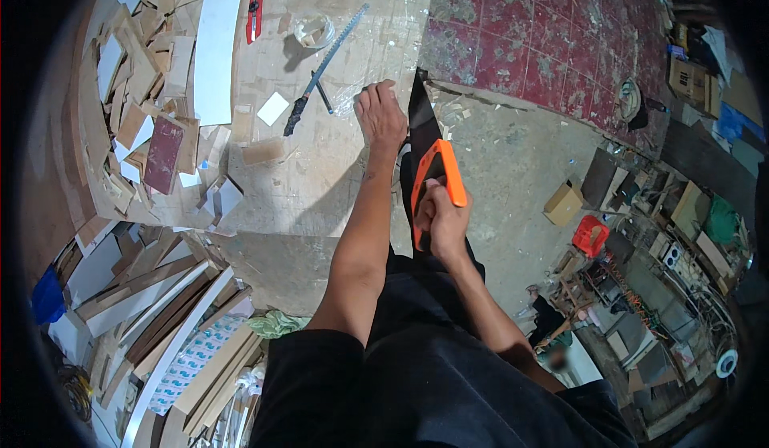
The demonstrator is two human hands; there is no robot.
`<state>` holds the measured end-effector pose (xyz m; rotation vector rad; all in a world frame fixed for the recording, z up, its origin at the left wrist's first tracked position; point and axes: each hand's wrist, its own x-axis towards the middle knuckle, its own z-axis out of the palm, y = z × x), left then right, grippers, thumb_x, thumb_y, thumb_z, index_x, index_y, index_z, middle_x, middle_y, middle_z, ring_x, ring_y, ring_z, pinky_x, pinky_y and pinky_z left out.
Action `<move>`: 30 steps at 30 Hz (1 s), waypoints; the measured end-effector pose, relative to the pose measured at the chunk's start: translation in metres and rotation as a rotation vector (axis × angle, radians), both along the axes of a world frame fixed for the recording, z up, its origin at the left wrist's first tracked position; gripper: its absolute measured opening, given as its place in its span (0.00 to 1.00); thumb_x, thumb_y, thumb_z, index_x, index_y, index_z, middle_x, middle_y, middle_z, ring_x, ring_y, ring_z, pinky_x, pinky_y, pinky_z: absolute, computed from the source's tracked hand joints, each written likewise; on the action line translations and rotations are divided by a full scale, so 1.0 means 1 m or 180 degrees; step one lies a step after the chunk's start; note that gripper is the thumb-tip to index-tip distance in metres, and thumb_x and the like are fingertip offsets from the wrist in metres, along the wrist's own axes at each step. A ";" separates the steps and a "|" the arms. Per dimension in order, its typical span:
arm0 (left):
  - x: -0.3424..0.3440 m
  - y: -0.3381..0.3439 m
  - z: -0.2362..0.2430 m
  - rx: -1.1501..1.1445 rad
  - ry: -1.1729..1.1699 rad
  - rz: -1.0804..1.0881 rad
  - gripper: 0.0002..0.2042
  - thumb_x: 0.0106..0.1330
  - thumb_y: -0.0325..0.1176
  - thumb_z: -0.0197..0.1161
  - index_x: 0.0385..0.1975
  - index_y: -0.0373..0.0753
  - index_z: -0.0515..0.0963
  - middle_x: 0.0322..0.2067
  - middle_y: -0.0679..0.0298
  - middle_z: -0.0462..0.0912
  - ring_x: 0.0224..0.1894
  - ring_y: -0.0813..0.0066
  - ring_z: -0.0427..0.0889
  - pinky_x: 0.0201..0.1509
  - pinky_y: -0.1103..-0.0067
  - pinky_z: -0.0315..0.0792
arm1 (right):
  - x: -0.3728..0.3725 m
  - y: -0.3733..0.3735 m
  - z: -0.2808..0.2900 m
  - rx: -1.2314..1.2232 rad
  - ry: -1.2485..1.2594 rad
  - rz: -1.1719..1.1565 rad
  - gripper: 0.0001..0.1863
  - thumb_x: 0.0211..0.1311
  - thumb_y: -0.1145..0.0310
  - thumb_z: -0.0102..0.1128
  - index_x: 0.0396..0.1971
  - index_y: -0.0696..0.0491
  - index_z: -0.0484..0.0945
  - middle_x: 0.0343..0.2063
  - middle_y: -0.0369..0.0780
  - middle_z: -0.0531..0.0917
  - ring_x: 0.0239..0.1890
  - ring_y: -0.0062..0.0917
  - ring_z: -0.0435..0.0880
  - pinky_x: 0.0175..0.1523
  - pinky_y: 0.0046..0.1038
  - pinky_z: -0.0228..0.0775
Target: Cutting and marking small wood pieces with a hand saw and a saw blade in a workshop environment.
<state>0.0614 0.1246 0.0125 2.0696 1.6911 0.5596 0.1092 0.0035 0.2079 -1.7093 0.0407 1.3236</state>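
R hand (443, 222) grips saw (436, 177) — L hand (380, 114) just above; prob. bracing board (320, 168).

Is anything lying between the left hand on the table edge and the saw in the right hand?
Nothing visible does. The left hand presses on the table edge, and the saw, gripped by the right hand at its orange handle, runs right beside it, its dark blade passing the thumb side with no object between them.
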 end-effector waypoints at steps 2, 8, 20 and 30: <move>0.004 -0.002 0.002 -0.0016 0.0022 0.0211 0.12 0.68 0.33 0.55 0.50 0.44 0.73 0.42 0.62 0.75 0.47 0.63 0.72 0.56 0.67 0.62 | 0.014 0.010 0.001 0.0010 0.0094 0.0106 0.08 0.68 0.71 0.54 0.28 0.54 0.69 0.13 0.31 0.66 0.11 0.15 0.64 0.15 0.22 0.57; 0.003 0.002 0.002 -0.0093 0.0157 0.0011 0.15 0.69 0.33 0.55 0.54 0.43 0.72 0.44 0.57 0.75 0.49 0.57 0.72 0.55 0.64 0.63 | 0.023 0.029 0.012 -0.0063 0.0110 0.0349 0.06 0.67 0.71 0.54 0.30 0.56 0.70 0.13 0.31 0.66 0.10 0.15 0.65 0.15 0.22 0.57; 0.012 0.007 0.009 -0.0351 0.1192 -0.0051 0.14 0.68 0.34 0.55 0.52 0.44 0.71 0.45 0.61 0.74 0.49 0.62 0.73 0.53 0.66 0.65 | 0.054 0.040 -0.002 -0.0109 0.0151 0.0794 0.10 0.66 0.68 0.56 0.25 0.54 0.70 0.12 0.32 0.68 0.10 0.17 0.66 0.14 0.26 0.57; -0.001 -0.004 -0.016 0.0152 0.0126 0.0131 0.15 0.58 0.26 0.59 0.45 0.46 0.74 0.37 0.65 0.80 0.45 0.64 0.73 0.49 0.66 0.62 | 0.031 0.051 0.011 -0.0274 0.0094 0.0666 0.06 0.67 0.70 0.55 0.30 0.54 0.70 0.13 0.31 0.68 0.10 0.15 0.65 0.14 0.23 0.57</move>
